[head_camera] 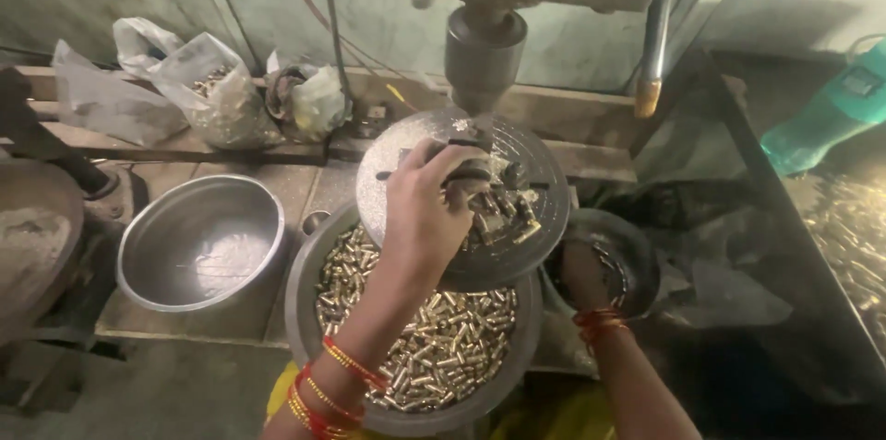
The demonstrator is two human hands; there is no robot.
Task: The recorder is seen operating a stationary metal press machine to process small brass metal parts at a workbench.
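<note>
The small brass pieces [506,211] are clustered in a dark clamp [472,180] on the round metal plate [533,161], right under the drill spindle [484,52], mid-scene. The left hand [420,211] is laid over that clamp with a narrow grip, fingertips bunched at it. Whether a piece is actually pinched can't be told, since the fingers hide it.

The step looks like a piece being seated or swapped at the clamp. Pretty fiddly stuff by the look of it, so fine fingertip placing is called for.

The right hand [587,276] is dipped into a dark bowl [637,255] just right of the plate. Its grip can't be made out, it's all in shadow.

Near the plate, partly under it, a wide grey pan [300,311] is heaped with shiny little brass cylinders. To the left, an empty steel bowl [198,241] with a scuffed, dull sheen is set on the table [129,320]. Crumpled plastic bags [217,94] are lined up along the far ledge, and a green bottle [826,117] is seen far right. Red and gold bangles are worn on both wrists.
</note>
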